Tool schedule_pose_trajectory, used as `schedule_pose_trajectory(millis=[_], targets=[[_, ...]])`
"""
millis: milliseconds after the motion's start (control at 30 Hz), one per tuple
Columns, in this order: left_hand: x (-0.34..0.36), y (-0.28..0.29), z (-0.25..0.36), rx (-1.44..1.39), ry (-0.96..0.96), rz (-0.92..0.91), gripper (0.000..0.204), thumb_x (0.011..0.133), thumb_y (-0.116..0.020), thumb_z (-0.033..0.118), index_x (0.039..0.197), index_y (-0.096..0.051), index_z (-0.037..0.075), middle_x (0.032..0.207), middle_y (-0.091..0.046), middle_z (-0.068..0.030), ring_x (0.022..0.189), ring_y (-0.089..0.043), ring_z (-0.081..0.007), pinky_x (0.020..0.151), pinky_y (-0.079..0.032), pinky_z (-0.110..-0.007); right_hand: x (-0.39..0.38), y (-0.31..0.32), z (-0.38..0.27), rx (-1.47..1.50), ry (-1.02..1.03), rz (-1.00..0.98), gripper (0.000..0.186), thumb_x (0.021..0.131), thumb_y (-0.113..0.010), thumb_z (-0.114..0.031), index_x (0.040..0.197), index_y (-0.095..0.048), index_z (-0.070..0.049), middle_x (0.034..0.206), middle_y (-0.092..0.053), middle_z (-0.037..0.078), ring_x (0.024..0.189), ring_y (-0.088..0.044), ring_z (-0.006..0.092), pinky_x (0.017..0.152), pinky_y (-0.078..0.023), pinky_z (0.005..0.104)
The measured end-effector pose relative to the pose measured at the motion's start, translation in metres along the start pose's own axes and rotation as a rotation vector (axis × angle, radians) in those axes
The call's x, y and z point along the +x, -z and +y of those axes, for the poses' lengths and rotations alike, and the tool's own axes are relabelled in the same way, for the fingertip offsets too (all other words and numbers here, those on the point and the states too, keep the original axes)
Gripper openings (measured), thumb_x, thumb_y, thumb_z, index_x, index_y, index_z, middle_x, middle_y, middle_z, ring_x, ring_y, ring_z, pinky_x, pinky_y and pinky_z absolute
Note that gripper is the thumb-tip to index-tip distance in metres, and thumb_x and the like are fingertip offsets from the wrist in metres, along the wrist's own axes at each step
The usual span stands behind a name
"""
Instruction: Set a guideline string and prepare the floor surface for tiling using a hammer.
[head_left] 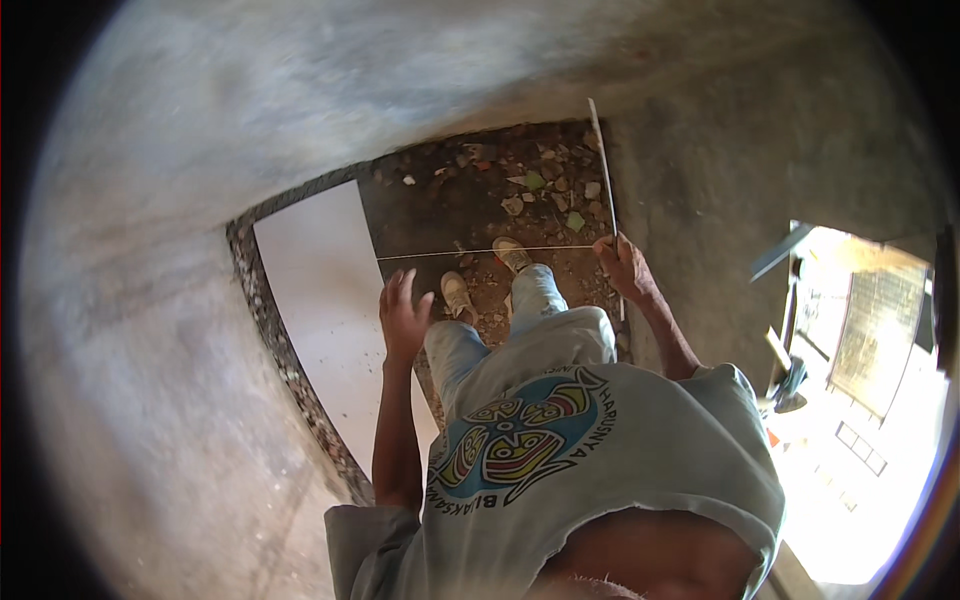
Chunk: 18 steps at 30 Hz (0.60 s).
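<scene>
My right hand (624, 270) is closed around a long, thin white strip (603, 160) that stands along the right wall. A taut pale string (480, 252) crosses the dirt floor, and its right end meets the fingertips of this hand. Whether they pinch the string too, I cannot tell. On the other side my left hand (404, 318) is held over a large white panel (320, 250), fingers stretched and thumb apart, with nothing in it. The string's left end reaches the panel's right edge, just above the left fingertips; how it is fixed there does not show.
Rubble and broken stones (545, 185) lie on the dirt floor (420, 215) beyond my shoes (457, 292). Bare plastered walls (180, 300) close in on the left and ahead. A bright opening (850, 420) is at the right. Gravel (290, 350) lines the panel's left edge.
</scene>
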<state>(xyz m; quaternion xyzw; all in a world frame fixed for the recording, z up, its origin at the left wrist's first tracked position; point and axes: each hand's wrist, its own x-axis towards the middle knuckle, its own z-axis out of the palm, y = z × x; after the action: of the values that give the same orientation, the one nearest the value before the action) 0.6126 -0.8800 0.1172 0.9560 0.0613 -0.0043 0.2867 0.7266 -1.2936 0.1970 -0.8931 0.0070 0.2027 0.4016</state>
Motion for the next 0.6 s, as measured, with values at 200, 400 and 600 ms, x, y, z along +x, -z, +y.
schedule_pose_trajectory(millis=[200, 400, 600], targets=[[0.069, -0.029, 0.065, -0.26, -0.402, -0.512, 0.045, 0.094, -0.066, 0.031, 0.132, -0.058, 0.008, 0.124, -0.064, -0.0188, 0.112, -0.062, -0.0373, 0.098, -0.048, -0.047, -0.02, 0.025, 0.001, -0.34, -0.174, 0.148, 0.029, 0.101, -0.051, -0.036, 0.109, -0.058, -0.009, 0.093, -0.068, 0.024, 0.091, -0.064, 0.0444, 0.075, -0.048, 0.0538], [0.064, -0.052, 0.069, -0.367, -0.245, -0.608, 0.027, 0.098, -0.059, 0.024, 0.119, -0.067, 0.01, 0.107, -0.071, -0.0132, 0.097, -0.068, -0.0316, 0.086, -0.052, -0.042, -0.013, 0.051, 0.018, -0.346, -0.075, 0.288, 0.028, 0.1, -0.052, -0.035, 0.105, -0.06, -0.009, 0.09, -0.069, 0.021, 0.088, -0.065, 0.044, 0.072, -0.049, 0.053], [0.091, -0.071, 0.091, -0.17, -0.386, -0.357, 0.016, 0.094, -0.062, 0.019, 0.102, -0.073, 0.009, 0.098, -0.074, -0.0086, 0.089, -0.067, -0.0292, 0.085, -0.047, -0.04, 0.003, 0.077, 0.066, -0.315, -0.102, 0.331, 0.028, 0.101, -0.052, -0.036, 0.106, -0.061, -0.011, 0.091, -0.069, 0.02, 0.087, -0.065, 0.0437, 0.071, -0.049, 0.0534]])
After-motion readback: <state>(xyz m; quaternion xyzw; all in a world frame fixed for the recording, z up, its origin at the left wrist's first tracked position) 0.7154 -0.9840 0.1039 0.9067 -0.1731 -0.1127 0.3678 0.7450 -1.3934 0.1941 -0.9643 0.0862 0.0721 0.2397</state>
